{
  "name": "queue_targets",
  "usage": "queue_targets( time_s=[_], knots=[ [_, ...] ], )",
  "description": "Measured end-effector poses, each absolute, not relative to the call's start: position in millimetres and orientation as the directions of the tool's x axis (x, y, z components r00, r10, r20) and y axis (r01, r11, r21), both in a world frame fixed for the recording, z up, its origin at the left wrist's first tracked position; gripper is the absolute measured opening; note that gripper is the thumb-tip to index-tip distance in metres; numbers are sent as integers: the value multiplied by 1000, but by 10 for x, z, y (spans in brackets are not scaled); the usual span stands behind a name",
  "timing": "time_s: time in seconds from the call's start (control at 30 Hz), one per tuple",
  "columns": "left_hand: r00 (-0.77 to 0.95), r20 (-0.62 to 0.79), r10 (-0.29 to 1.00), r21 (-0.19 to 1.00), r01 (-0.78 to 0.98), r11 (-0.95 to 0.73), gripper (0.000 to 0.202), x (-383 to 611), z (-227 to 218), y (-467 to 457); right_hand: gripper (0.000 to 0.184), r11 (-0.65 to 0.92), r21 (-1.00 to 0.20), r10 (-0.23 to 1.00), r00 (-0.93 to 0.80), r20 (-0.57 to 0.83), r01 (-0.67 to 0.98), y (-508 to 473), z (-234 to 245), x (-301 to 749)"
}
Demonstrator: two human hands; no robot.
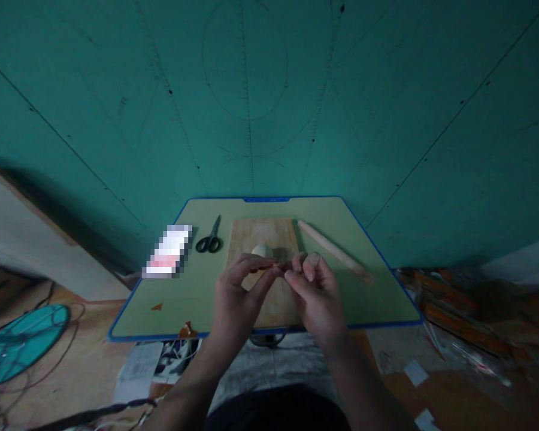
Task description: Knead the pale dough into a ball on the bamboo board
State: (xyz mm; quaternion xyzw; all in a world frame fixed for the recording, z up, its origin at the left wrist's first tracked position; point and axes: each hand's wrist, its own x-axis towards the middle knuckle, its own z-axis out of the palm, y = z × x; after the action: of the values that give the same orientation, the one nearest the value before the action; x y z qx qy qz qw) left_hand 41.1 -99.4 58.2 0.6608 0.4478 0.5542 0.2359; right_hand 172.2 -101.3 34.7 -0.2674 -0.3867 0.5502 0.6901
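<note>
Both my hands meet over a wooden board (pixel 242 236) on the table. The thumb and fingers of my left hand (pixel 240 287) are pinched, and the tips touch those of my right hand (pixel 317 287), which is closed too. A small piece may sit between the fingertips, but it is too small and dim to make out. Just beyond the fingers a pale round ball (pixel 263 249), like dough, rests on the board, its near side partly hidden by my left hand. A wooden rolling pin (pixel 335 249) lies slantwise to the right of the board.
Black-handled scissors (pixel 211 241) lie left of the board, beside a blurred-out white and pink rectangle (pixel 168 251). Small brown scraps (pixel 157 306) are near the front left of the blue-edged table (pixel 377 305). A green wall (pixel 269 120) stands right behind it.
</note>
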Motion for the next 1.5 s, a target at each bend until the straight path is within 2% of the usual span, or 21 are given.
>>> queue_targets(
  time_s=[0.1, 0.27, 0.4, 0.53, 0.83, 1.0, 1.1, 1.33, 1.4, 1.5],
  knots=[
    [-23, 519, 854, 807, 343, -481, 4, 381, 560, -978, 33, 318, -834, 947, 106, 304, -451, -1022, 292, 1715],
    [-31, 485, 874, 829, 333, -449, 6, 333, 496, -965, 35, 359, -840, 931, 100, 350, -406, -1043, 311, 1679],
    [-28, 435, 900, 871, 266, -413, 11, 305, 432, -967, 35, 334, -856, 941, 85, 328, -394, -1052, 331, 1675],
    [-27, 459, 888, 857, 274, -435, 10, 301, 405, -976, 33, 309, -861, 949, 68, 308, -404, -1054, 304, 1676],
    [-41, 666, 745, 691, 412, -594, 3, 348, 378, -998, 30, 324, -835, 939, 44, 342, -445, -1057, 305, 1655],
    [5, 795, 606, 529, 482, -698, 7, 377, 376, -1000, 29, 291, -800, 952, 78, 295, -525, -1051, 326, 1652],
    [39, 810, 585, 502, 468, -727, 8, 386, 414, -1000, 26, 246, -770, 966, 90, 241, -588, -1056, 394, 1670],
    [60, 762, 644, 586, 360, -726, 14, 374, 446, -1036, 20, -1, -646, 987, -106, 123, -763, -1054, 489, 1729],
    [88, 702, 707, 661, 289, -692, 19, 384, 439, -1063, 22, -30, -628, 987, -121, 102, -778, -1050, 470, 1695],
    [171, 490, 855, 858, 76, -508, 35, 408, 436, -1088, 29, 2, -639, 992, -79, 99, -769, -1049, 402, 1608]
  ],
)
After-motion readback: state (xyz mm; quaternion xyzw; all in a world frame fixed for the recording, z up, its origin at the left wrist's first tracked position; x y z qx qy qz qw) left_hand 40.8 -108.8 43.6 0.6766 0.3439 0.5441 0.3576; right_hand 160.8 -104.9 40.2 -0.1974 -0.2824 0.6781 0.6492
